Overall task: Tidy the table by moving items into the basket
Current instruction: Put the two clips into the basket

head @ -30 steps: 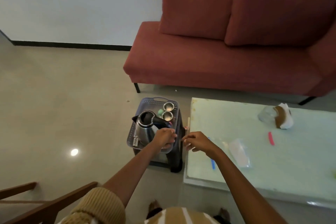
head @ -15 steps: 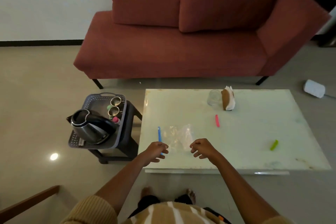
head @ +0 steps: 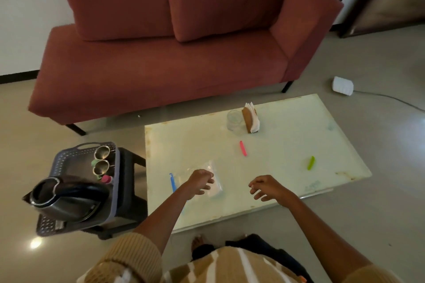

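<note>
A red sofa (head: 161,52) fills the far side of the room, and in front of it stands a low table (head: 276,144) with a pale glass top. Left of the table, a dark stool (head: 131,190) carries the grey perforated basket (head: 69,156), which already holds a steel kettle (head: 66,200) at its near end, two metal cups (head: 101,159) along its right wall and a small pink item (head: 106,178) just near of them.

On the table, the far middle has a clear glass (head: 234,120) touching or just beside a napkin holder (head: 251,118). A clear plastic bag (head: 207,177) lies near the left front corner. Smaller still are three clips: a blue clip (head: 172,182) just left of the bag, a pink clip (head: 243,148) in the middle, and a green clip (head: 311,162) towards the right.

The left hand (head: 200,181) hovers over or rests on the bag, fingers curled loosely; whether it grips the plastic cannot be told. The right hand (head: 266,187) floats above the near table edge, fingers spread and empty.

The step in hand looks to be picking up the bag. Thin film tends to cling to glass, so pinching a bunched fold rather than pressing flat should lift it cleanly. The blue clip lies so close that gathering both in one reach would save a trip. In the basket, the free space seems to be left of the cups, far of the kettle.
</note>
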`<state>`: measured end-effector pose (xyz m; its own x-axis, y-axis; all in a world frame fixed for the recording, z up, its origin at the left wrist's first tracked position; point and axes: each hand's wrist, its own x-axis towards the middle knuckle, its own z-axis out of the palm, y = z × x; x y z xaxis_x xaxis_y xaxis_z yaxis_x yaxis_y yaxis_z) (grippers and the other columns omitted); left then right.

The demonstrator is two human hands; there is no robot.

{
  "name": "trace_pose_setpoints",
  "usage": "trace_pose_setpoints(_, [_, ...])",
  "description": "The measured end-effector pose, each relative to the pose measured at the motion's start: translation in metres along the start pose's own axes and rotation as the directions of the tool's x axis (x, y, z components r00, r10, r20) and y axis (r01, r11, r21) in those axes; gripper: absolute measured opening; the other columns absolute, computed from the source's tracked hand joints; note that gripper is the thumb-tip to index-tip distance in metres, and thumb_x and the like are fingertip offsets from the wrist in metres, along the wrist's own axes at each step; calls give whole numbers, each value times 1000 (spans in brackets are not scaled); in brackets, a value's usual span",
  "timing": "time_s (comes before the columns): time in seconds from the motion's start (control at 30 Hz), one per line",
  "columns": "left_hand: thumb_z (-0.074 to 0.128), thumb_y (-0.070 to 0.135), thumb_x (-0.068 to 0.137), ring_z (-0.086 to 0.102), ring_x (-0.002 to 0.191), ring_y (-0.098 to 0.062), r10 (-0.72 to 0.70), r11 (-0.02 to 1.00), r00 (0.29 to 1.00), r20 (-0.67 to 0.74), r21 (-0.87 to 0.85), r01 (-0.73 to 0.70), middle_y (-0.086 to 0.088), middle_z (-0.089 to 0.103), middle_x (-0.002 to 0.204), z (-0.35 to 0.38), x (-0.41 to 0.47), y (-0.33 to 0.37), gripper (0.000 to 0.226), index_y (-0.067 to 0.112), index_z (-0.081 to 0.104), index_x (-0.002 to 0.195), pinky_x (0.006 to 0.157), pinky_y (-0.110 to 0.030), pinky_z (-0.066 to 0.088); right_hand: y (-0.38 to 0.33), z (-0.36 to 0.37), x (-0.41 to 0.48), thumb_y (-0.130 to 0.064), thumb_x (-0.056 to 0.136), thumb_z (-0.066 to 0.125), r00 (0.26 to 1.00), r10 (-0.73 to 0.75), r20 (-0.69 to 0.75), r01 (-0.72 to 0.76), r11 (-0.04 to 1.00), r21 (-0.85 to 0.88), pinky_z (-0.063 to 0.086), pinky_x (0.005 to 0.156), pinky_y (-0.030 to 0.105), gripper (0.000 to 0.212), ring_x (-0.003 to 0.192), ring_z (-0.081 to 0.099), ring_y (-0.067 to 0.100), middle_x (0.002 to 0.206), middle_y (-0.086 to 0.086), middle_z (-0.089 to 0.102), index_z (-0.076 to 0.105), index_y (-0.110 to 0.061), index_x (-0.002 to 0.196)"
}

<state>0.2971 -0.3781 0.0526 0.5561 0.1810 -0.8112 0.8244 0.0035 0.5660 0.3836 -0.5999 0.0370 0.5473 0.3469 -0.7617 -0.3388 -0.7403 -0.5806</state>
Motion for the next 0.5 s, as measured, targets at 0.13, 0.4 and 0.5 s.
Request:
trace_pose_setpoints(0.13, [45, 24, 96, 54, 84, -21, 4, 1000, 999, 43, 31, -5, -5, 59, 100, 27, 10, 29, 18, 15, 55, 107, 80, -30, 40, 36, -52, 5, -10, 90, 48, 995, 83, -54, -81, 996, 28, 42, 54, 22, 16, 61, 61, 17, 81, 8, 65, 63, -11, 87])
trace_pose_setpoints(0.4, [45, 23, 96, 55, 78, -16, -89, 996, 996, 23, 14, 89, -4, 60, 100, 113, 56, 77, 16, 16, 55, 107, 69, -25, 39, 103, -161, 57, -9, 87, 48, 979, 182, -88, -196, 960, -201, 36, 48, 20, 23, 58, 56, 16, 90, 9, 61, 62, -8, 105])
trace_pose_setpoints(0.5, [46, 20, 97, 57, 75, -14, -92, 994, 996, 7, -61, 93, -1, 63, 93, 147, 83, 99, 16, 15, 56, 108, 68, -24, 41, 126, -201, 93, -8, 85, 52, 973, 162, -163, -196, 956, -219, 47, 60, 27, 27, 81, 61, 26, 104, 19, 66, 63, -2, 109])
